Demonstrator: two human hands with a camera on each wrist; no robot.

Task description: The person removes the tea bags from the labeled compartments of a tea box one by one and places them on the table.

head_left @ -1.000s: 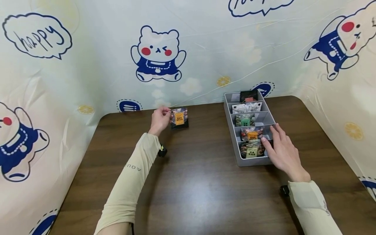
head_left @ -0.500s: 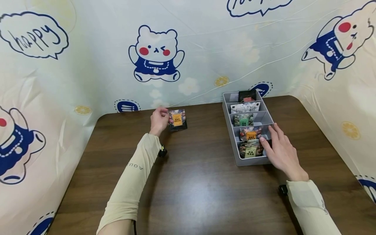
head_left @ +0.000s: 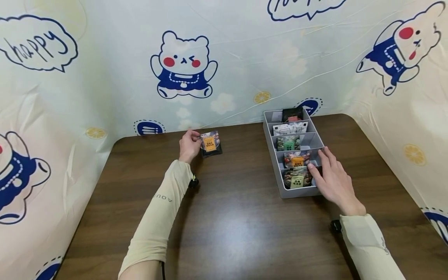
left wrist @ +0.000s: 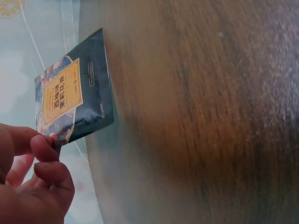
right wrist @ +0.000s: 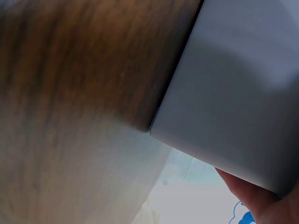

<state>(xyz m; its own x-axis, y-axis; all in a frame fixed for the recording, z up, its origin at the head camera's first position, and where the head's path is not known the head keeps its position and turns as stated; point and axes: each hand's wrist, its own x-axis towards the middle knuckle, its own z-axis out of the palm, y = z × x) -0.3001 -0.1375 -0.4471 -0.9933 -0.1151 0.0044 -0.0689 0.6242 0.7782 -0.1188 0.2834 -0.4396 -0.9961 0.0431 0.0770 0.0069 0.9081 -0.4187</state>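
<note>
In the head view my left hand (head_left: 190, 146) pinches the left edge of a flat tea sachet (head_left: 211, 144), dark with an orange label. The left wrist view shows the sachet (left wrist: 74, 88) tilted, its near corner between thumb and fingers. A grey divided box (head_left: 274, 163) stands to the right, with sachets in its compartments. My right hand (head_left: 336, 181) holds the box's front right side, thumb over the rim. From the right wrist, the grey box wall (right wrist: 224, 98) fills much of the view, with part of the hand (right wrist: 252, 196) against its side.
Brown wooden tabletop (head_left: 238, 217) lies under everything. A patterned cloth (head_left: 238, 58) hangs along the back and both sides. The box compartments hold a black sachet (head_left: 292, 114), white sachet (head_left: 290, 128), green-labelled sachet (head_left: 288, 144), orange-labelled sachet (head_left: 297, 159) and yellow-green-labelled sachet (head_left: 297, 181).
The sachet has shifted slightly and tilted while my left hand keeps its pinch. My right hand stays at the box. The head view has drifted slightly.
</note>
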